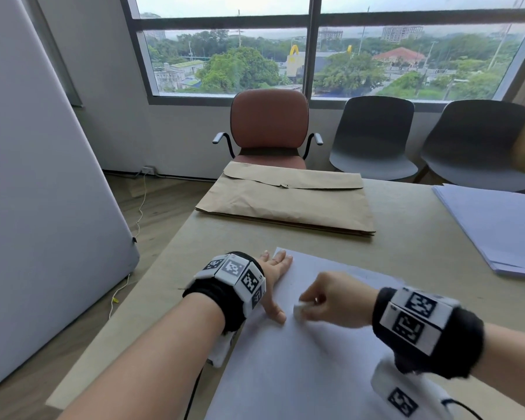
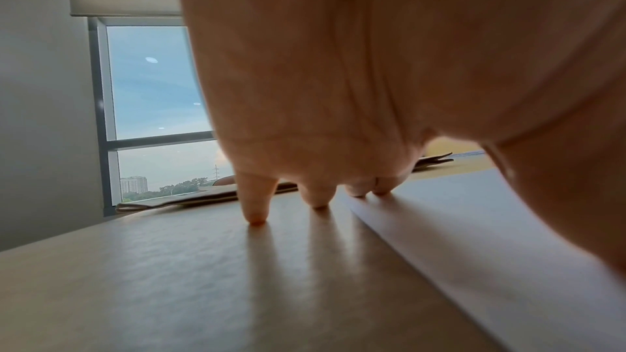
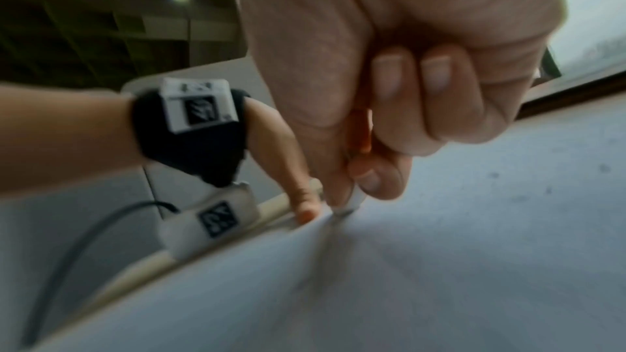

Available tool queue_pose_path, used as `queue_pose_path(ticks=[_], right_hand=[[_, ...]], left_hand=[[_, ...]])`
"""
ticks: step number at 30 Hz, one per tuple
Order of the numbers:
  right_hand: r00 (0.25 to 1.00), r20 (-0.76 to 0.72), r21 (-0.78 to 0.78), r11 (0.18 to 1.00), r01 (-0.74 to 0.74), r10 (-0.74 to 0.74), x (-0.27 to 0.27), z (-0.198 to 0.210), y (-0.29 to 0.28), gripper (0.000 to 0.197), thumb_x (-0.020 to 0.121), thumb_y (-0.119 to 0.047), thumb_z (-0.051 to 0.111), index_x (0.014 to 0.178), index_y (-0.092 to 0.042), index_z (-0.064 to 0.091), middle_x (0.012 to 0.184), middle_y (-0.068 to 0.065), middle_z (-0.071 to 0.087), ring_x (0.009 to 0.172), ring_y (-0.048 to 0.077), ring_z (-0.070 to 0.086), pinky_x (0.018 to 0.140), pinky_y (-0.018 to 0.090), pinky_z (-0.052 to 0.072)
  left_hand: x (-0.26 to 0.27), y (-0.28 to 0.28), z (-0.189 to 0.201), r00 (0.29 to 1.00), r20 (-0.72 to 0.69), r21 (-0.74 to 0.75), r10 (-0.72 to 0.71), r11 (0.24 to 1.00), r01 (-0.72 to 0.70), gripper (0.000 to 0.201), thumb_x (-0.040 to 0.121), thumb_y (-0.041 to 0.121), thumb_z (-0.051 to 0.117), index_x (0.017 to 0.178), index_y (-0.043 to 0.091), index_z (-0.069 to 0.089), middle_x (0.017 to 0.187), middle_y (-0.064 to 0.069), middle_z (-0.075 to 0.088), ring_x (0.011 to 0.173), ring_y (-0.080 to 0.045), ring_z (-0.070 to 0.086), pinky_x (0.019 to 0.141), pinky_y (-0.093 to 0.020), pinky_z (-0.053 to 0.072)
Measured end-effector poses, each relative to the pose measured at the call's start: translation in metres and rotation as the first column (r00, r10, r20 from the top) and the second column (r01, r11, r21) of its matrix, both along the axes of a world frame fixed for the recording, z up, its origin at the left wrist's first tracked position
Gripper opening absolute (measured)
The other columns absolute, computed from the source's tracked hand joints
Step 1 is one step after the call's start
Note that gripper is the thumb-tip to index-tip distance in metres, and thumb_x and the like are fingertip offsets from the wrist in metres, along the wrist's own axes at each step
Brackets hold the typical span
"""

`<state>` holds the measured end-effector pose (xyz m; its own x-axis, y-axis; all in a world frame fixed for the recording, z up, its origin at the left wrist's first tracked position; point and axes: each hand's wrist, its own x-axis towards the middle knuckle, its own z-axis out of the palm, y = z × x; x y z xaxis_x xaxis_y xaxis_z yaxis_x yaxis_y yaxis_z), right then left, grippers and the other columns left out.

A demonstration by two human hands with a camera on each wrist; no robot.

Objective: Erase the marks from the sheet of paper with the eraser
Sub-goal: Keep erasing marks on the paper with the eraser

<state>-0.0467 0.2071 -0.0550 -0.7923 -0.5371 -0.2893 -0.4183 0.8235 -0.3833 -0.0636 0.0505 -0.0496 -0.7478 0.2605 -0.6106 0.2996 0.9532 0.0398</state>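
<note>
While left hand (image 1: 275,269) flat on sheet (image 1: 300,359) | right hand (image 1: 335,298) pinches eraser (image 1: 298,309)

An office or meeting room is shown: a table (image 1: 406,225) is set by a wide window (image 1: 312,47) over a townscape, with a padded armchair (image 1: 269,122), two shell chairs (image 1: 373,137), envelopes (image 1: 288,201) and stacked paper (image 1: 497,225).

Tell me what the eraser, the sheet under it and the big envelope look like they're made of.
Eraser: probably white rubber or vinyl, matte; too blurred to be sure.
Sheet: thin white paper, matte, lying flat.
Envelope: brown kraft paper, creased and dull.
</note>
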Motion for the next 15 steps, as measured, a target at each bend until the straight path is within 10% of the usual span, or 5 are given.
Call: queue_pose_path(ticks=[3,10,15], right_hand=[[0.993,0.12,-0.012,1.0,0.001,0.001,-0.003,0.004,0.001,0.045,0.083,-0.033,0.06,0.04,-0.028,0.052,0.041,-0.008,0.047,0.038,0.001,0.043,0.045,0.011,0.032],[0.951,0.058,-0.158,0.938,0.309,-0.303,-0.038,-0.002,0.009,0.022,0.085,-0.027,0.059,0.09,-0.01,0.073,0.052,-0.005,0.054,0.028,0.0,0.041,0.034,0.01,0.032],[0.995,0.036,-0.076,0.992,0.097,-0.094,-0.007,-0.005,0.004,0.025,0.085,-0.028,0.059,0.075,-0.008,0.07,0.05,-0.006,0.049,0.048,0.005,0.047,0.05,0.015,0.036]], left_hand=[[0.0,0.002,0.001,1.0,0.005,-0.011,-0.012,1.0,0.012,0.112,0.08,0.044,0.069,0.148,0.024,-0.018,0.156,0.001,-0.022,0.145,-0.023,-0.016,0.116,-0.046,0.001],[0.0,0.015,0.006,0.999,-0.027,0.0,-0.032,1.0,0.032,0.11,0.077,0.044,0.072,0.15,0.026,-0.008,0.158,0.005,-0.014,0.146,-0.021,-0.012,0.117,-0.049,0.007],[0.006,0.015,-0.007,0.998,-0.059,0.033,0.003,0.999,-0.001,0.115,0.074,0.053,0.071,0.15,0.026,-0.011,0.157,0.005,-0.019,0.146,-0.02,-0.013,0.115,-0.053,-0.002]])
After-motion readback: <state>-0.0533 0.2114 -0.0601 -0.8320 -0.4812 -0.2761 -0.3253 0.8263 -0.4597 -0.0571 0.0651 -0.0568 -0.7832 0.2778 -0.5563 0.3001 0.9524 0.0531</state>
